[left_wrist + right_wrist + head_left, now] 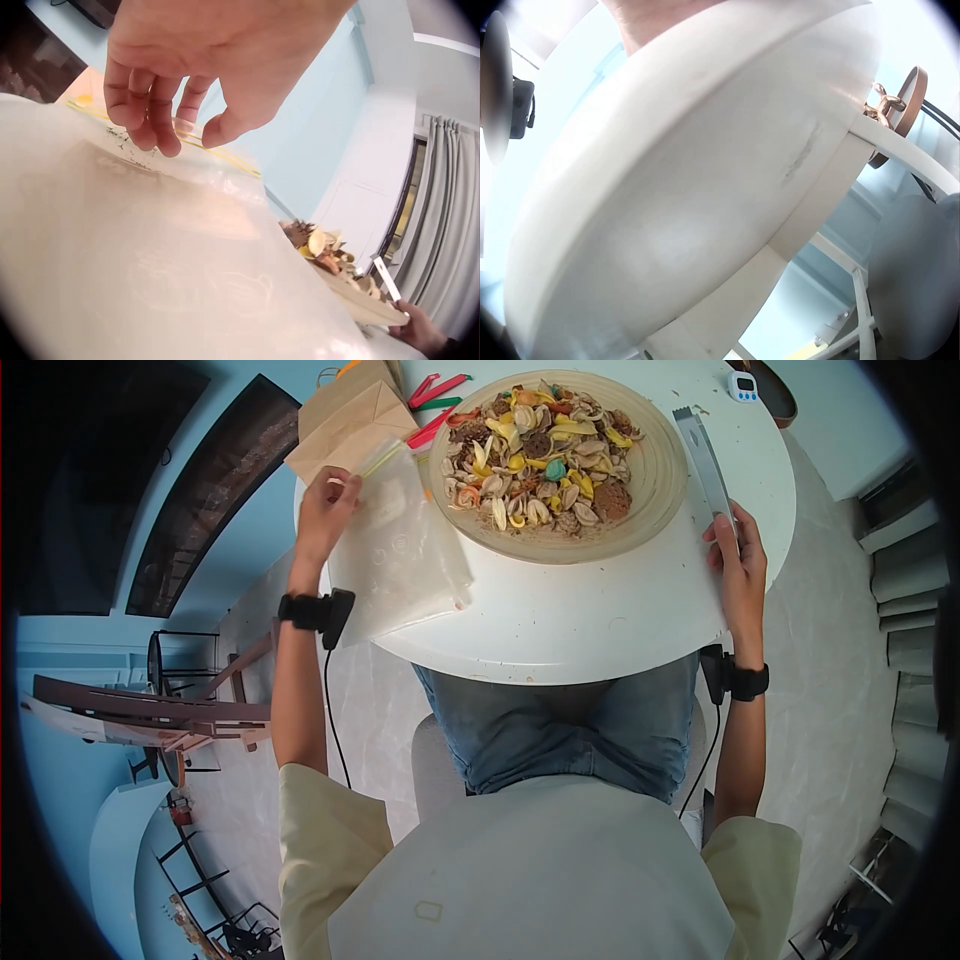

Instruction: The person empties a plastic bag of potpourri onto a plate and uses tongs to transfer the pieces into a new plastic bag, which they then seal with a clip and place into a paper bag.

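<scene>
A clear zip bag [395, 565] lies at the left of the white round table, its yellow zip edge at the top. My left hand [328, 510] is at that edge; in the left wrist view the fingers of the hand [187, 82] curl down over the zip strip [225, 157], pinching the bag's top. Grey metal tongs [705, 465] stand in my right hand [738, 555], gripped near their lower end, to the right of a wide glass bowl [655, 510] of dried flowers and shells [555, 470]. The right wrist view mostly shows the table's underside.
Behind the bag are a brown paper bag [350, 420] and red and green clips [437, 398]. A small white and blue timer [742, 386] sits at the back right, near a round brown object [779, 400]. The table's front edge [540, 678] curves above the person's lap.
</scene>
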{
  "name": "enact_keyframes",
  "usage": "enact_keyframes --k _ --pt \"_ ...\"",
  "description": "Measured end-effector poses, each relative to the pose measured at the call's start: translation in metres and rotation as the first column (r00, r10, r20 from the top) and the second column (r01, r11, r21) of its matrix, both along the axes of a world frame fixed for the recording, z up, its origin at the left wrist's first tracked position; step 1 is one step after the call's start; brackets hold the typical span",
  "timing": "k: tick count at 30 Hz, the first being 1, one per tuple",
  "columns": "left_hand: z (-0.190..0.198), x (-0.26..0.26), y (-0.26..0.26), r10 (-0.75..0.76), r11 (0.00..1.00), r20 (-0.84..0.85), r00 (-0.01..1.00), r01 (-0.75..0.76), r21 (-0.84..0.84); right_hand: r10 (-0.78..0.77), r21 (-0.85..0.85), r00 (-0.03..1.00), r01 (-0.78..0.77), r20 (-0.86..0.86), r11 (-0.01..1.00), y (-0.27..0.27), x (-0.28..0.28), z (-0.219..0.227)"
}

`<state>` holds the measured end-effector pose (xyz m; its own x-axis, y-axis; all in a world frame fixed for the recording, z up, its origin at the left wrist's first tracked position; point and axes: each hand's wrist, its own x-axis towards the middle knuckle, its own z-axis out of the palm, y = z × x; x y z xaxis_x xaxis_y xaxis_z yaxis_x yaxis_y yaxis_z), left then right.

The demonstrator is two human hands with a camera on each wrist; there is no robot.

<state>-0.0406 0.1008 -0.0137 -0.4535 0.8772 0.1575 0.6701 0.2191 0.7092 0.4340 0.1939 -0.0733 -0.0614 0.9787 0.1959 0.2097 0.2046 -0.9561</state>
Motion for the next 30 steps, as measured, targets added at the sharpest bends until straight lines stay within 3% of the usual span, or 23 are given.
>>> enact_keyframes --k 3,5,7,10,12,15,17,18,20,24,26,30 --pt "0.024 0.019 -0.018 -0.081 0.988 -0.094 0.992 0.093 0.124 -0.004 0.002 1.0 0.004 -0.003 1.0 0.0 0.0 0.0" --pt "0.039 0.037 -0.034 -0.05 0.993 -0.102 0.994 0.06 0.103 -0.013 0.014 1.0 0.013 -0.009 1.0 0.0 0.0 -0.001" --pt "0.046 0.049 -0.049 -0.195 0.964 -0.017 0.981 0.195 0.182 -0.001 0.008 1.0 0.001 0.011 1.0 0.0 0.002 -0.001" --pt "0.055 0.082 -0.072 -0.305 0.929 -0.053 0.951 0.309 0.205 0.007 0.023 1.0 -0.007 -0.004 1.0 -0.001 0.002 0.001" --pt "0.06 0.103 -0.086 -0.344 0.922 -0.069 0.936 0.351 0.163 0.005 0.042 0.999 -0.004 -0.032 0.999 -0.005 0.002 0.008" --pt "0.057 0.12 -0.095 -0.413 0.902 -0.088 0.906 0.42 0.094 0.069 0.17 0.994 -0.083 0.083 0.982 -0.031 -0.001 0.035" --pt "0.059 0.133 -0.095 -0.469 0.881 -0.096 0.878 0.473 0.025 0.326 0.163 0.912 -0.371 0.25 0.914 -0.049 -0.007 0.06" --pt "0.059 0.136 -0.093 -0.483 0.872 -0.125 0.866 0.489 0.02 0.322 0.159 0.913 -0.367 0.249 0.917 -0.053 -0.012 0.068" --pt "0.058 0.142 -0.091 -0.497 0.864 -0.135 0.857 0.503 0.011 0.381 0.344 0.787 -0.572 0.485 0.744 -0.06 -0.025 0.079" --pt "0.061 0.151 -0.093 -0.506 0.859 -0.181 0.844 0.511 -0.016 0.38 0.397 0.732 -0.646 0.566 0.652 -0.06 -0.047 0.084" --pt "0.061 0.15 -0.095 -0.503 0.862 -0.188 0.844 0.505 -0.042 0.283 0.475 0.695 -0.68 0.661 0.559 -0.056 -0.051 0.083" --pt "0.06 0.149 -0.101 -0.492 0.87 -0.179 0.852 0.49 -0.056 0.231 0.477 0.641 -0.724 0.732 0.498 -0.051 -0.052 0.084"
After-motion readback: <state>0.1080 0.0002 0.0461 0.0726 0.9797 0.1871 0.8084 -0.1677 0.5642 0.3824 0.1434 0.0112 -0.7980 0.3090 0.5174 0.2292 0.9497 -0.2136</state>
